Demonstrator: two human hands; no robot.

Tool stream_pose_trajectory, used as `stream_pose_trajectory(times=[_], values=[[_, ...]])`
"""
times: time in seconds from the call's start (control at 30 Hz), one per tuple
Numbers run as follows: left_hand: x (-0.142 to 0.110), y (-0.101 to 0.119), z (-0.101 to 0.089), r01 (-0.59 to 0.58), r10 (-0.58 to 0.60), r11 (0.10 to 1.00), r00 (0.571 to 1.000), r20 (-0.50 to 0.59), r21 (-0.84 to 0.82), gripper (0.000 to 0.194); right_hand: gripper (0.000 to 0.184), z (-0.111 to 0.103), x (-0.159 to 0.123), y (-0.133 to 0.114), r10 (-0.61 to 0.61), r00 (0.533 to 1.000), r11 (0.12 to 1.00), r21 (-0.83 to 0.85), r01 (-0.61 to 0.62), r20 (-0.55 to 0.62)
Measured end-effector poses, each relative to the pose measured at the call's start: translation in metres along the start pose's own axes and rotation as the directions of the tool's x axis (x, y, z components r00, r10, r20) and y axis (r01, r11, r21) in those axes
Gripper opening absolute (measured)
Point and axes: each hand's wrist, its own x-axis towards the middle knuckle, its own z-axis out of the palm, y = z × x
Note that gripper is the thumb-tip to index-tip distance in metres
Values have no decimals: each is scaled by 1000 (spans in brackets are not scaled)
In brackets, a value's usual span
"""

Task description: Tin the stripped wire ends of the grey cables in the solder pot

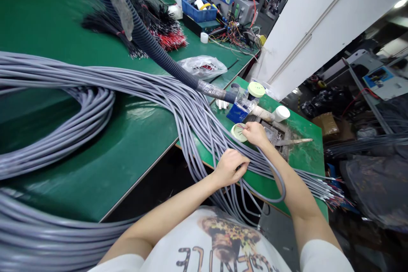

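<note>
A thick bundle of grey cables (191,106) runs across the tables from the left. My right hand (255,132) pinches the end of one grey cable, with thin stripped wires pointing into a round pale-green dish (236,133). That cable loops down beside my right forearm and back toward the bundle. My left hand (230,166) is closed over the cables at the table's front edge, fingers curled and partly hidden. Right of my hands, the bundle's far ends (331,193) show stripped, coloured wires.
A ribbed hose (159,53) hangs over the bundle, reaching a blue box (237,111). Near my right hand are a white cup (281,113), a pale-green-lidded jar (256,89), a metal tray (270,132) and a flat blade-like tool (295,141). Black and red wires (159,25) lie behind.
</note>
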Motion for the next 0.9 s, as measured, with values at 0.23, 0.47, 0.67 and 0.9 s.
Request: stream_pose_trajectory(times=[0.23,0.47,0.67,0.9], values=[[0,0,-1,7,-7,1000,1000,6,4,15,19,-17,-9,11,-5,999,1000,21,6,-48],[0,0,-1,13,-13,1000,1000,17,-13,14,24,-44,-32,88,194,965,981,58,-187,-176],[-1,-1,0,11,-12,1000,1000,25,12,14,23,-26,-29,134,326,928,944,13,-329,-179],[-1,-1,0,11,-11,1000,1000,28,4,13,21,-14,-23,142,354,922,930,-40,-364,-155]])
